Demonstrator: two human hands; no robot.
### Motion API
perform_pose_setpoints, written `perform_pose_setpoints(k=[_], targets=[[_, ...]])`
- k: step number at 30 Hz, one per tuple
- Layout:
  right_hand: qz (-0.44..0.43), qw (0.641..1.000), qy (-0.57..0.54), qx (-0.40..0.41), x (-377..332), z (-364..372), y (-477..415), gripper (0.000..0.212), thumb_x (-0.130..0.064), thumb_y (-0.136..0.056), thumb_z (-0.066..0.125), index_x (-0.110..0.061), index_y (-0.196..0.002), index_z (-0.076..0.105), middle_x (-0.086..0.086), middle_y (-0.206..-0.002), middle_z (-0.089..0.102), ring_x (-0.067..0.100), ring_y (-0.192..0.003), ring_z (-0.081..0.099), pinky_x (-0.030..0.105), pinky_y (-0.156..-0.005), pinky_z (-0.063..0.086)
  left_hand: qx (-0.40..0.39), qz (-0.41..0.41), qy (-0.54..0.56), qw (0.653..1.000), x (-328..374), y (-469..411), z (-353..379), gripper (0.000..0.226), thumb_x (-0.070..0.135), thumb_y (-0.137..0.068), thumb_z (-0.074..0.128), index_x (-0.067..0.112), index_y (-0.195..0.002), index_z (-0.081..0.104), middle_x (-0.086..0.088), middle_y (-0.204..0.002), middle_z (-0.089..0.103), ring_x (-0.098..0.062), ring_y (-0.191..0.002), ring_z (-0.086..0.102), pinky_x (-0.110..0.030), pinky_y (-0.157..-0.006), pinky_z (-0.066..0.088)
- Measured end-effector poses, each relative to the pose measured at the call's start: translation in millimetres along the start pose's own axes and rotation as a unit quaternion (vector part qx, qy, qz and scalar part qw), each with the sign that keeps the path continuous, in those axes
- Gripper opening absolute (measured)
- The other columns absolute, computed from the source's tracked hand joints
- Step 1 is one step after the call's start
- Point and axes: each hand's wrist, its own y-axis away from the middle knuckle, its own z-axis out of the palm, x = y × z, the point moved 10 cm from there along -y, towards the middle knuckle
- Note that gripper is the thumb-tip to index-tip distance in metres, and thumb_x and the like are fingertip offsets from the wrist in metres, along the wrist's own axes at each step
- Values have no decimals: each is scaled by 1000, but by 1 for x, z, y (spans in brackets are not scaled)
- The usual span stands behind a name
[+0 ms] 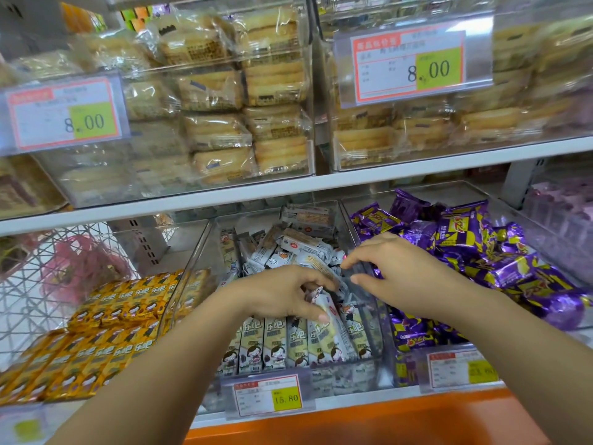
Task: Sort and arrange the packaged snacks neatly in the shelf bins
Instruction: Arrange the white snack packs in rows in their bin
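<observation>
White snack packet [321, 300] is pinched in left hand [282, 293]; right hand [398, 268] hovers, fingers loosely apart.

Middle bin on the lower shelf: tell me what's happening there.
A person is tidying the middle bin of white snack packets. The left hand grips one white packet above the upright front row. The right hand reaches toward the loose pile behind, holding nothing visible. Yellow snacks and purple snacks lie either side.
</observation>
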Motion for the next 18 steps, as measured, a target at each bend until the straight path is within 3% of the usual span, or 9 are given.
perform_pose_setpoints(k=[2, 3, 5, 7, 10, 15, 18], targets=[[-1, 1000, -3, -1, 0, 1, -1, 28, -32, -95, 51, -30, -122, 58, -12, -125, 55, 9, -122, 35, 37, -101, 38, 13, 0, 26, 1000, -2, 3, -10, 42, 30, -84, 69, 27, -124, 55, 10, -111, 53, 5, -92, 60, -11, -79, 44], [-1, 1000, -4, -2, 0, 1, -1, 28, -31, -95, 51, -29, -122, 58, -12, -125, 55, 9, -122, 35, 37, -101, 38, 20, 2, 33, 999, -4, 4, -16, 37, 33, -84, 70, 31, -119, 58, 11, -112, 57, 6, -93, 61, -14, -85, 47], [-1, 1000, -5, -4, 1, 1, -1, 28, -31, -95, 51, -29, -122, 58, -11, -125, 55, 10, -122, 35, 37, -101, 38, 33, -3, 14, 999, -10, 5, -26, 31, 45, -80, 70, 43, -109, 60, 13, -126, 57, -3, -114, 55, -32, -105, 40], [-2, 1000, -4, -3, 1, 1, -1, 28, -31, -95, 51, -29, -122, 59, -11, -125, 55, 10, -122, 34, 37, -101, 38, 28, -15, -28, 999, -9, 6, -28, 33, 49, -81, 67, 46, -113, 60, 13, -136, 52, -9, -126, 47, -35, -110, 33], [-4, 1000, -7, 1, 0, 1, -1, 26, -31, -95, 52, -29, -120, 60, -12, -123, 56, 9, -121, 34, 36, -101, 38, 18, -8, -86, 996, 5, 0, -23, 42, 40, -87, 64, 33, -128, 57, 10, -139, 51, -11, -126, 46, -30, -106, 35], [-9, 1000, -6, 5, -1, 2, -2, 25, -30, -94, 53, -29, -118, 61, -11, -120, 58, 9, -116, 35, 36, -99, 38, 37, -9, -169, 985, 26, -16, -18, 45, 34, -90, 61, 24, -133, 53, -1, -131, 57, -20, -114, 54, -28, -92, 42], [-11, 1000, -7, 10, -1, 1, -1, 24, -30, -94, 53, -30, -116, 62, -12, -115, 58, 8, -113, 35, 34, -97, 39, 56, 1, -122, 991, 30, -19, -15, 44, 32, -89, 61, 21, -131, 53, -5, -124, 59, -17, -99, 54, -26, -82, 42]])
